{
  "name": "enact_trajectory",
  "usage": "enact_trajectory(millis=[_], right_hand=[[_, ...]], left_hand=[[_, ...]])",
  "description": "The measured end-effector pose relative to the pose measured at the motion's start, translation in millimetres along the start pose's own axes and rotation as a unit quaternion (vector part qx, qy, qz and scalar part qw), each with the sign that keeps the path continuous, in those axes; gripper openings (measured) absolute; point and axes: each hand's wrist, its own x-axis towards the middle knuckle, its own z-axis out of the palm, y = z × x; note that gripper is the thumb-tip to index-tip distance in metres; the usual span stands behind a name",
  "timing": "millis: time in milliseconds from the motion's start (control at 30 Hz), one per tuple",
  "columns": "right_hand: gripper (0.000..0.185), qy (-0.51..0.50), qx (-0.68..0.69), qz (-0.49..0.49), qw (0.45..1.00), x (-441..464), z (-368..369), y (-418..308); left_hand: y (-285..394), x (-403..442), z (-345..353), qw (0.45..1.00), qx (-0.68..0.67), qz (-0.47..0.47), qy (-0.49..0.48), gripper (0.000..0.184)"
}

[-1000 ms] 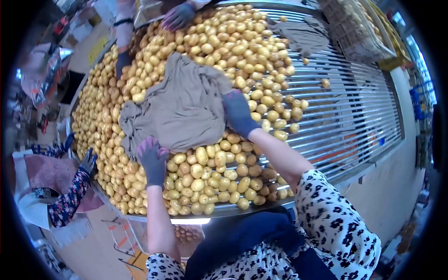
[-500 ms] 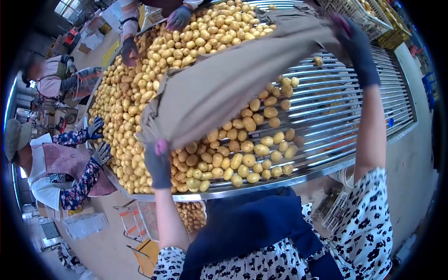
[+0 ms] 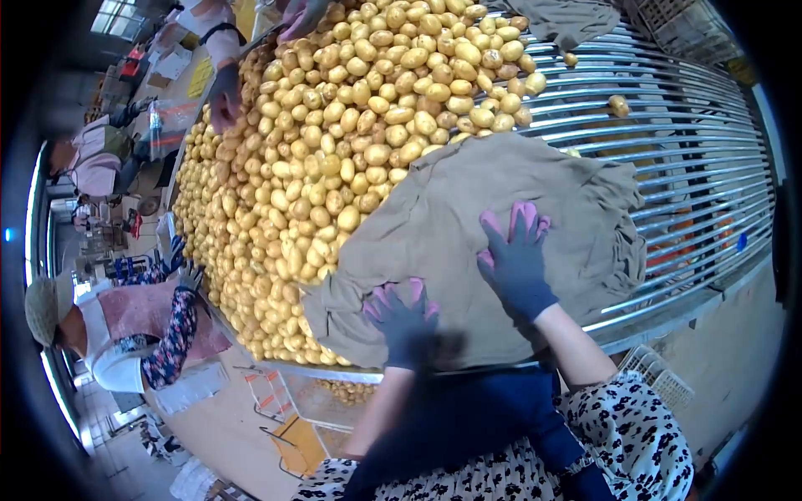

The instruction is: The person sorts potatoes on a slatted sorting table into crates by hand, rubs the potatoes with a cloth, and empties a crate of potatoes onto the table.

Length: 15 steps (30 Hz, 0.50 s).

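A grey-brown cloth point(image 3: 468, 192) lies spread over the near right part of the potatoes point(image 3: 334, 150) and over some metal rollers point(image 3: 702, 184). Both my hands wear grey gloves with pink fingertips. My left hand point(image 3: 403, 324) rests on the cloth's near left part, fingers spread. On the middle of the cloth lies my right hand point(image 3: 516, 260), its fingers apart and pointing away from me. Whatever is under the cloth is hidden.
Gloved hands of co-workers are at the potatoes' far left edge point(image 3: 224, 96) and left edge point(image 3: 188, 274). A second cloth point(image 3: 568, 18) lies on the far rollers, near a crate point(image 3: 681, 29). Two loose potatoes sit on the rollers. A basket point(image 3: 656, 376) stands below right.
The cloth was lifted and stretched between my hands, and now lies flat, farther right and nearer me. Both hands have let go of its edges and opened on top of it.
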Motion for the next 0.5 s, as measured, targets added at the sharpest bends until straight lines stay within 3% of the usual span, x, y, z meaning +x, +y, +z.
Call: enact_trajectory(millis=[33, 167, 233, 300, 333, 367, 400, 433, 467, 500], right_hand=[[0.056, 0.014, -0.021, 0.004, 1.000, 14, 8, -4], [0.064, 0.023, 0.005, -0.004, 1.000, 82, 14, 3], [0.070, 0.043, 0.007, -0.005, 0.999, 127, 20, 8], [0.071, 0.120, -0.010, -0.039, 0.992, 182, 17, 17], [0.071, 0.184, -0.020, -0.072, 0.980, 211, 24, 25], [0.068, 0.218, -0.029, -0.108, 0.970, 240, 35, 38], [0.064, 0.252, -0.039, -0.143, 0.956, 265, 43, 50], [0.062, 0.230, -0.060, -0.126, 0.963, 286, 29, 49], [0.062, 0.208, -0.082, -0.110, 0.968, 310, 12, 50], [0.056, -0.182, 0.202, -0.063, 0.960, 333, 17, 63]], left_hand=[[9, 13, -2, 0.998, 0.054, -0.046, -0.001, 0.060], [15, 51, -12, 0.995, 0.055, -0.049, -0.073, 0.066], [0, 91, 1, 0.974, -0.193, 0.005, -0.119, 0.074], [4, 163, -46, 0.914, -0.209, -0.121, -0.326, 0.076], [-7, 188, -29, 0.942, -0.162, -0.139, -0.258, 0.078], [-23, 213, -14, 0.957, -0.269, -0.087, -0.062, 0.070], [-45, 248, -4, 0.925, -0.379, -0.004, 0.007, 0.063], [-49, 287, -31, 0.884, -0.465, -0.054, 0.008, 0.058], [-56, 321, -55, 0.914, -0.404, -0.016, 0.049, 0.060], [-72, 354, -49, 0.940, -0.322, -0.027, 0.110, 0.064]])
